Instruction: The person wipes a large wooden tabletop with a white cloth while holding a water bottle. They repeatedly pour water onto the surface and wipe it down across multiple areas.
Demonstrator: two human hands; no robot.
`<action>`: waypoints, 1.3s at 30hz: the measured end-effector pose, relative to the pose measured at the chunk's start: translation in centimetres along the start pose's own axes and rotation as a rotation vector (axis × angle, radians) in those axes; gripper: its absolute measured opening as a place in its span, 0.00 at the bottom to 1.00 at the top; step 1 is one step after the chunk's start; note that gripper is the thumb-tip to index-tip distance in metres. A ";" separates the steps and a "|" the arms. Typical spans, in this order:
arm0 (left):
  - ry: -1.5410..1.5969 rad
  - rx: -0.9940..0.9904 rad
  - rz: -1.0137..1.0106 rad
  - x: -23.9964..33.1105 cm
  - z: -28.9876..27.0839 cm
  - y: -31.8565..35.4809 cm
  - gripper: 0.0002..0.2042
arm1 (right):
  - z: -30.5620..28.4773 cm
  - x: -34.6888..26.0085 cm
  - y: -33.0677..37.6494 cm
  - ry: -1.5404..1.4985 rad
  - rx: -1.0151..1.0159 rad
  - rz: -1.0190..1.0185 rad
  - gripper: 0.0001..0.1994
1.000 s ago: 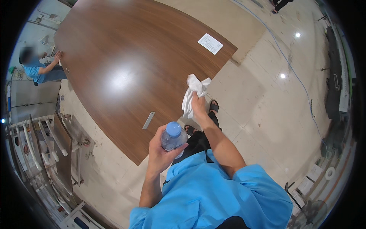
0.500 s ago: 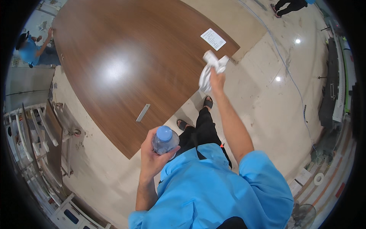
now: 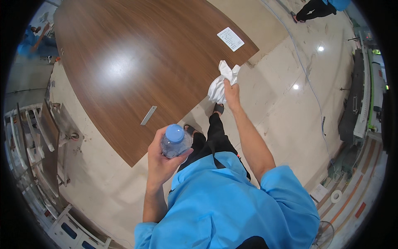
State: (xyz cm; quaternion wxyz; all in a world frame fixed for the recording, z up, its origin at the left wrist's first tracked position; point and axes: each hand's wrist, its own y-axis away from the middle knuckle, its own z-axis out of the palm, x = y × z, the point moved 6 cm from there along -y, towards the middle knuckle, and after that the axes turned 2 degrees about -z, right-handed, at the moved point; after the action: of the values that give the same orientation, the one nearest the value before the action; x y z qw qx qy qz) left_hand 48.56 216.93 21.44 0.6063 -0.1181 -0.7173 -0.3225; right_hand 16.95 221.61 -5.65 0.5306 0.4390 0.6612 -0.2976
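The left hand is wrapping its fingers around a clear plastic bottle with a blue cap, holding it upright close to the chest. The right hand is reaching out on a straight arm, its fingers bunched tight on a crumpled white cloth that is hanging just past the near edge of the big brown worktop.

Judging from this, the cloth is the weak point: most of it is dangling loose beyond the fingers, so a fold could be slipping out and dropping to the tiled floor below. The bottle is being gripped around its upper part only, with the thumb near the cap; if the cap is not screwed down, a squeeze could be pushing liquid out over the blue shirt.

Well beyond the left fingers, a flat metal strip is lying on the worktop, and a white paper sheet is lying farther off beyond the right fingers; a wide sweep of the cloth could be knocking either off the edge.
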 end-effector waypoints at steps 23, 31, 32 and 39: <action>0.021 0.065 0.021 1.5 1.0 0.1 0.29 | 1.1 -0.4 -4.3 0.437 -0.159 0.229 0.31; -0.004 0.033 0.037 2.0 1.6 -0.4 0.30 | -0.5 -0.5 -5.8 0.296 -0.065 0.224 0.25; 0.003 0.043 0.042 2.0 1.5 -0.4 0.30 | -0.8 -0.8 -6.0 0.332 -0.004 0.169 0.23; -0.001 0.086 0.110 2.0 1.5 -0.5 0.28 | -0.1 1.0 -5.3 0.437 -0.227 0.150 0.24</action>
State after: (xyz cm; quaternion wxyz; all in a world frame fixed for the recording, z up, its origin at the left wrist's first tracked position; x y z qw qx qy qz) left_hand 46.64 216.97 23.12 0.6272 -0.1312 -0.7232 -0.2577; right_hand 12.14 219.67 -6.91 0.4415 0.4784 0.7549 -0.0794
